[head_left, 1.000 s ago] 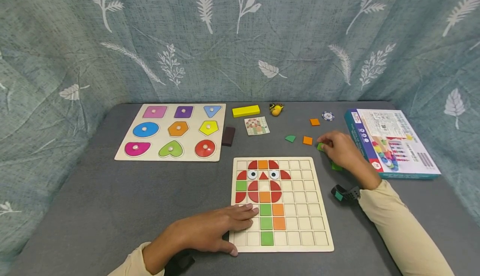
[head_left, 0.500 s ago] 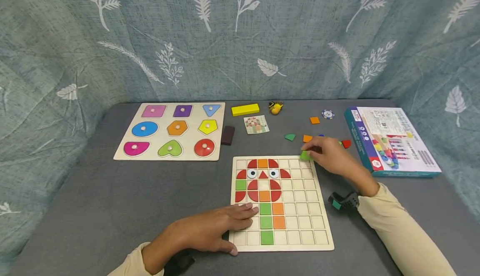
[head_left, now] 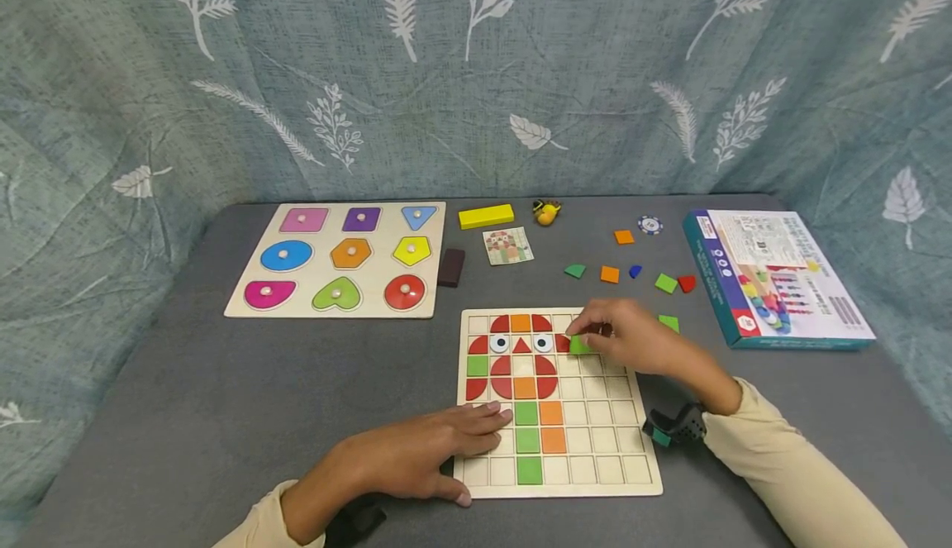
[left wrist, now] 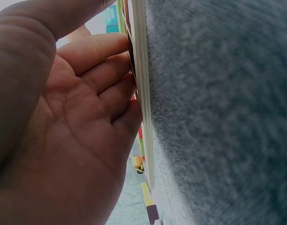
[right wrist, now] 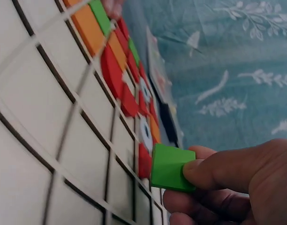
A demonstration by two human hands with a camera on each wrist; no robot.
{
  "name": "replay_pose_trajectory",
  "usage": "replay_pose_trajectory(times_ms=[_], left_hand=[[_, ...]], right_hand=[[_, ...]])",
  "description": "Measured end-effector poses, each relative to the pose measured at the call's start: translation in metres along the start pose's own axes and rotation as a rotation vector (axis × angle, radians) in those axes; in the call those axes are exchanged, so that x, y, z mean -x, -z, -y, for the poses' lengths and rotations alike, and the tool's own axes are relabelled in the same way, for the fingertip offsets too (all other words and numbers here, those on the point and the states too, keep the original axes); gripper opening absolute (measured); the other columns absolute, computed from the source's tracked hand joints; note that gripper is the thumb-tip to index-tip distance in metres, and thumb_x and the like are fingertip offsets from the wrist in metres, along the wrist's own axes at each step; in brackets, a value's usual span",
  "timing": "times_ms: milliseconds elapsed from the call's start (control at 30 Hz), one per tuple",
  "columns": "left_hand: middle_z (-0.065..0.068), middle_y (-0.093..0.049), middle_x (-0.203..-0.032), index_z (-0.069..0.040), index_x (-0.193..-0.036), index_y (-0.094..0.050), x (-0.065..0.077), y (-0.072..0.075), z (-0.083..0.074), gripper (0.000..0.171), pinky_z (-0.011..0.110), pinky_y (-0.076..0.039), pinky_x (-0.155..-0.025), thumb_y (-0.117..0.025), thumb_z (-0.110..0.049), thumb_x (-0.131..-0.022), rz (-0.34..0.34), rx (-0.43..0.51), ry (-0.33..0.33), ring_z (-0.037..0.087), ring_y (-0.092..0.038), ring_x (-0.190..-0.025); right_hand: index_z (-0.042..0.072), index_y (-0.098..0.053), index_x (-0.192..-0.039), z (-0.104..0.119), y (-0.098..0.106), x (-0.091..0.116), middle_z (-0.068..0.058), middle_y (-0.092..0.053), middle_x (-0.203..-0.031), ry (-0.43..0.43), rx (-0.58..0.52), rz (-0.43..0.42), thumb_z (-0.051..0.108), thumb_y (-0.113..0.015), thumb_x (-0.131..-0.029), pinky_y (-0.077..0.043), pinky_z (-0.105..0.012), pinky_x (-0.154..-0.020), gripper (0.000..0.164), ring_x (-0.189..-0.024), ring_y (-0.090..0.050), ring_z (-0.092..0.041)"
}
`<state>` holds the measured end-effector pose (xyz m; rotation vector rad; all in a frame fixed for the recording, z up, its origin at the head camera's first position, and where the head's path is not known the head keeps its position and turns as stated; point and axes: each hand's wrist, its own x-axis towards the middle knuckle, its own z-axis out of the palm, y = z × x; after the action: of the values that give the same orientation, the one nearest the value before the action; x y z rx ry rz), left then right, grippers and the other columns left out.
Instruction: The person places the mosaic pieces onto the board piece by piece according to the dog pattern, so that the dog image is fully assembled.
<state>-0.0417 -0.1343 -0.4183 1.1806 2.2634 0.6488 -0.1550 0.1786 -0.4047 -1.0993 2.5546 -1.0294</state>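
A wooden grid board (head_left: 602, 440) lies in front of me, partly filled with red, orange and green pieces and two eye pieces. My right hand (head_left: 628, 335) pinches a green square tile (right wrist: 169, 166) between thumb and fingers. In the head view that tile is over the upper part of the grid, just right of a red quarter-round piece (head_left: 562, 343). My left hand (head_left: 427, 453) rests on the board's lower left with its fingers extended. The left wrist view shows the palm (left wrist: 73, 122) beside the board's edge (left wrist: 142, 93), fingertips on the board.
Loose green tiles (head_left: 665, 283), orange tiles (head_left: 610, 274), and small red, blue and dark green pieces lie beyond the board. A pattern card (head_left: 509, 246), yellow block (head_left: 486, 216) and dark block (head_left: 450, 269) are behind it. A shape puzzle (head_left: 379, 285) is left, a box (head_left: 781, 279) right.
My right hand has picked up a green tile from the loose pieces and carried it left and nearer, over the grid. The left hand stays where it was.
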Motion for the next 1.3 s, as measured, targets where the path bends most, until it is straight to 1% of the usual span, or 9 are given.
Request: replay_pose_trajectory(times_ms=[233,367,500,633,900,1000,1100,1200,1300], left_hand=[[0.000,-0.027,-0.157,-0.008,-0.147,-0.043,-0.001,0.000,0.000,0.069,0.039,-0.029,-0.111,-0.073,-0.028,-0.088,0.000,0.002,-0.002,0.019,-0.020,-0.145],[0.001,-0.028,-0.157,-0.008,-0.146,-0.044,-0.001,0.001,0.000,0.069,0.038,-0.029,-0.111,-0.074,-0.028,-0.087,-0.004,-0.005,-0.010,0.020,-0.021,-0.145],[0.001,-0.028,-0.157,-0.008,-0.146,-0.044,-0.001,0.001,-0.001,0.069,0.038,-0.029,-0.111,-0.074,-0.028,-0.088,0.000,-0.006,-0.010,0.019,-0.021,-0.145],[0.000,-0.028,-0.157,-0.008,-0.146,-0.044,0.000,0.001,-0.001,0.069,0.038,-0.029,-0.111,-0.073,-0.029,-0.088,0.003,-0.006,-0.007,0.019,-0.021,-0.145],[0.001,-0.027,-0.157,-0.008,-0.147,-0.043,0.000,0.002,-0.001,0.069,0.038,-0.028,-0.112,-0.073,-0.028,-0.088,0.005,-0.005,0.000,0.019,-0.020,-0.145],[0.000,-0.027,-0.157,-0.008,-0.147,-0.043,0.000,0.002,-0.001,0.069,0.038,-0.028,-0.111,-0.073,-0.028,-0.088,0.005,-0.007,0.002,0.019,-0.020,-0.145],[0.001,-0.027,-0.157,-0.009,-0.147,-0.043,0.000,0.001,0.000,0.069,0.038,-0.029,-0.111,-0.074,-0.029,-0.088,0.001,-0.011,-0.001,0.019,-0.020,-0.145],[0.001,-0.027,-0.157,-0.008,-0.146,-0.044,0.000,0.000,0.000,0.069,0.038,-0.029,-0.111,-0.074,-0.029,-0.087,-0.003,-0.016,-0.006,0.019,-0.020,-0.145],[0.001,-0.027,-0.157,-0.008,-0.146,-0.044,0.000,0.000,0.000,0.069,0.038,-0.029,-0.111,-0.074,-0.029,-0.088,-0.004,-0.021,-0.010,0.019,-0.020,-0.145]], right_hand=[[0.004,-0.074,-0.105,0.008,-0.008,0.000,0.001,-0.067,-0.097,0.023,-0.054,0.056,-0.005,-0.062,-0.089,-0.044,-0.026,-0.062,0.022,-0.073,-0.050,-0.011],[0.004,-0.073,-0.104,0.008,-0.011,0.000,0.000,-0.067,-0.100,0.005,-0.038,0.092,-0.003,-0.064,-0.089,-0.046,-0.025,-0.064,0.020,-0.076,-0.051,-0.010],[0.005,-0.074,-0.101,0.007,-0.013,-0.001,0.000,-0.067,-0.098,-0.009,-0.013,0.112,-0.003,-0.065,-0.088,-0.048,-0.025,-0.066,0.017,-0.078,-0.053,-0.009],[0.005,-0.075,-0.099,0.007,-0.016,-0.001,0.001,-0.066,-0.097,-0.003,0.013,0.104,-0.003,-0.065,-0.088,-0.047,-0.025,-0.065,0.017,-0.077,-0.052,-0.009],[0.004,-0.074,-0.100,0.007,-0.021,-0.004,0.001,-0.064,-0.095,0.022,0.074,0.073,-0.003,-0.067,-0.087,-0.047,-0.025,-0.066,0.017,-0.078,-0.053,-0.009],[0.004,-0.074,-0.101,0.006,-0.021,-0.004,0.001,-0.065,-0.094,0.020,0.074,0.070,-0.002,-0.068,-0.086,-0.046,-0.025,-0.065,0.017,-0.076,-0.052,-0.009],[0.004,-0.074,-0.102,0.002,-0.018,-0.002,0.001,-0.066,-0.095,0.021,0.057,0.048,-0.002,-0.069,-0.086,-0.045,-0.025,-0.063,0.018,-0.074,-0.051,-0.009],[0.004,-0.074,-0.102,-0.002,-0.013,0.002,0.001,-0.066,-0.094,0.004,0.050,0.008,-0.004,-0.068,-0.086,-0.046,-0.026,-0.063,0.019,-0.075,-0.051,-0.010],[0.004,-0.074,-0.101,-0.006,-0.005,0.007,0.003,-0.064,-0.089,-0.016,0.071,-0.027,-0.004,-0.068,-0.086,-0.047,-0.027,-0.063,0.018,-0.074,-0.052,-0.010]])
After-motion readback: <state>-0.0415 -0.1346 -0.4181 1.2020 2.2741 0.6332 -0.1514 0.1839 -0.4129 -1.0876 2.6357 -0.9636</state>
